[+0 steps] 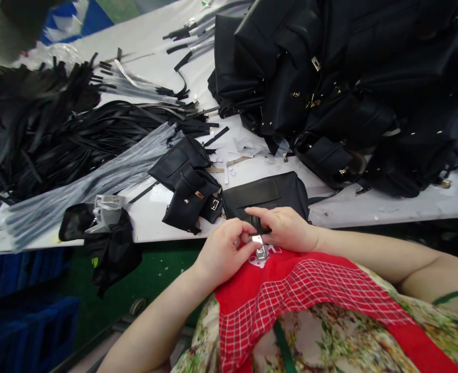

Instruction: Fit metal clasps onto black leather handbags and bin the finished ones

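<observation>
My left hand (223, 251) pinches a small silver metal clasp (260, 247) between thumb and fingers, just in front of the red apron. Against the clasp's upper end, my right hand (285, 228) is closed, its fingers bent around a black strap piece. Behind both hands lies a black bag (266, 194) at the table's front edge; the hands hide its lower part. Left of it sits a smaller black bag (190, 199) with metal fittings.
A big pile of black bags (330, 77) covers the table's right side. Black straps (108, 129) and plastic-wrapped strips (92, 181) spread over the left. A black pouch (114, 248) hangs over the white table's front edge (155, 235). Blue crates (30, 326) stand below left.
</observation>
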Available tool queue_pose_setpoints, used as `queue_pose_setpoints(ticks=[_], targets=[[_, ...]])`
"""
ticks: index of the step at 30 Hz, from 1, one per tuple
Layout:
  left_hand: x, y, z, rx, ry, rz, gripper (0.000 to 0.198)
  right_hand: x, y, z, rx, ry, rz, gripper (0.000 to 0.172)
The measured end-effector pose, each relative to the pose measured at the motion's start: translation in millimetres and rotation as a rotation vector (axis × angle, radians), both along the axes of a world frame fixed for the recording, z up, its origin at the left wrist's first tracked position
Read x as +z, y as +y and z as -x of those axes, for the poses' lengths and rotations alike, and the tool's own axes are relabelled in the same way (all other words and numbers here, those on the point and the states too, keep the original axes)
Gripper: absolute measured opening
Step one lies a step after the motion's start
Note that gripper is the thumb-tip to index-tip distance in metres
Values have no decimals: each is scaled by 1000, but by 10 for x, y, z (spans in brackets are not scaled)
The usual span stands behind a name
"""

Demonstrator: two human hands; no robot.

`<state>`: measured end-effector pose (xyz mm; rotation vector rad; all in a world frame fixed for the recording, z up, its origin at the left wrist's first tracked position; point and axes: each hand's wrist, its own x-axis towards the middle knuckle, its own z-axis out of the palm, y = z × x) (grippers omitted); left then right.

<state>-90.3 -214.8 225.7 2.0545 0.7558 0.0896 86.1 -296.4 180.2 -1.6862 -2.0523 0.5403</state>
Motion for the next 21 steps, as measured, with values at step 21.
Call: queue_pose_setpoints(ticks=[21], targets=[[-89, 162, -185, -281, 51, 184, 11, 9, -104, 65, 76, -60, 65, 64]])
